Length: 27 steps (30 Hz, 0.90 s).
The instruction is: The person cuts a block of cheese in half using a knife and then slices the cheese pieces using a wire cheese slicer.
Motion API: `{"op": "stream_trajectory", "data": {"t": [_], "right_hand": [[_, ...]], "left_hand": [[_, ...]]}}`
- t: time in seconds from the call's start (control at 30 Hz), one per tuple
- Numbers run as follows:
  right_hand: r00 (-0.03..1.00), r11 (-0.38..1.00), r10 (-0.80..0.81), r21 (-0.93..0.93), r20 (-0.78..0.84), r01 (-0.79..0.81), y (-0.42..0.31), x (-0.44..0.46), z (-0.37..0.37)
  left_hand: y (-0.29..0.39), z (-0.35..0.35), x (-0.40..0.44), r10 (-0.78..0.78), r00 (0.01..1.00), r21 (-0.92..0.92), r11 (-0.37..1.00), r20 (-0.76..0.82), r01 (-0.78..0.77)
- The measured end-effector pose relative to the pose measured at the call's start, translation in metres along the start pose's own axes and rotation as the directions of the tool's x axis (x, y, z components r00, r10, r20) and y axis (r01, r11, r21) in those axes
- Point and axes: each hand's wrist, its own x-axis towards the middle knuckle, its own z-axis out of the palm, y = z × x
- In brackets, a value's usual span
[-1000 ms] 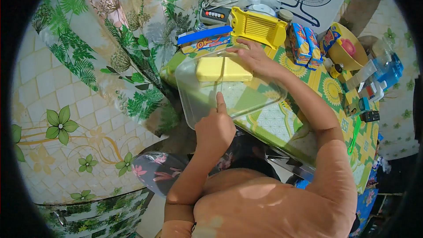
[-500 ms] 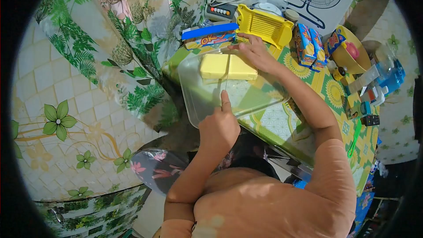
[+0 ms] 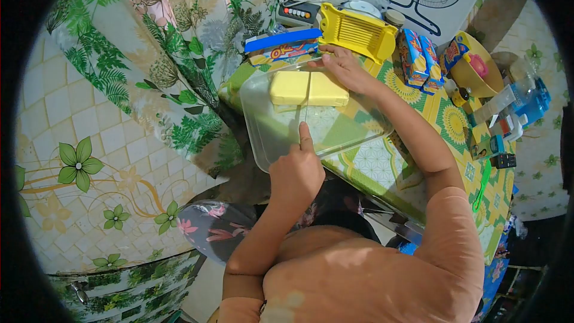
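In my left hand (image 3: 297, 170) is a thin-bladed knife (image 3: 303, 113), its handle hidden in my closed fingers. My index finger stretches forward along the top of the blade. The blade lies across a pale yellow block (image 3: 290, 88) that looks like butter or cheese, and a line shows across the block's top there. This block sits toward the far side of a clear plastic tray (image 3: 263, 137). My right hand (image 3: 347, 72) is spread at the block's far right corner, its fingers stretched out over the tray's far rim.
Behind the tray are an opened blue-and-white box (image 3: 284, 52) and a yellow slotted plastic holder (image 3: 357, 33). Blue-and-orange boxes (image 3: 420, 60), a yellow bowl (image 3: 487, 84) and several small bottles stand to the right. A leaf-patterned curtain (image 3: 179, 66) hangs on the left.
Hardly anything differs: the view has shifted very slightly. The knife stays across the block and both hands keep their places.
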Motion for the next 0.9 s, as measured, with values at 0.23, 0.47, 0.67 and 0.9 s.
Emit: {"op": "stream_trajectory", "data": {"t": [0.23, 0.47, 0.67, 0.9], "right_hand": [[1.000, 0.996, 0.009, 0.090, 0.027, -0.011, 0.002, 0.002, 0.001], [0.999, 0.988, 0.012, 0.154, 0.042, -0.019, 0.012, 0.005, 0.007], [0.997, 0.980, 0.019, 0.198, 0.068, -0.032, 0.019, 0.007, 0.010], [0.991, 0.965, 0.062, 0.246, 0.120, -0.090, 0.019, 0.009, 0.009]], "left_hand": [[-0.001, 0.003, 0.001, 0.004, 1.000, 0.020, 1.000, 0.000, -0.004], [0.000, 0.006, 0.000, 0.004, 1.000, 0.030, 1.000, 0.004, -0.005], [-0.002, 0.009, 0.000, 0.051, 0.998, 0.036, 0.998, -0.038, -0.049], [-0.001, 0.009, 0.001, 0.024, 1.000, 0.035, 0.999, -0.019, -0.023]]}}
